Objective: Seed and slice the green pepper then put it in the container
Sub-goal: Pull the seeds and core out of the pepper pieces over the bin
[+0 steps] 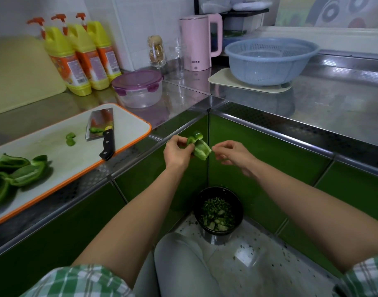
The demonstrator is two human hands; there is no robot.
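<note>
My left hand (177,152) grips a piece of green pepper (199,146) in the air in front of the counter corner, above the black bin (218,211). My right hand (233,154) is just right of the piece, its fingertips at the pepper's pale inner edge; whether they pinch anything I cannot tell. Seeded pepper pieces (16,172) lie at the left end of the orange-rimmed cutting board (130,123). Two small pepper bits (70,139) lie near the cleaver (101,125), which rests on the board. A clear container with a purple lid (138,88) stands behind the board.
The bin on the floor holds seeds and scraps; more seeds are scattered on the tiles. Three yellow bottles (80,58), a pink kettle (199,41), a glass jar (157,51) and a blue colander (269,58) stand along the steel counter. My knee (183,258) is below.
</note>
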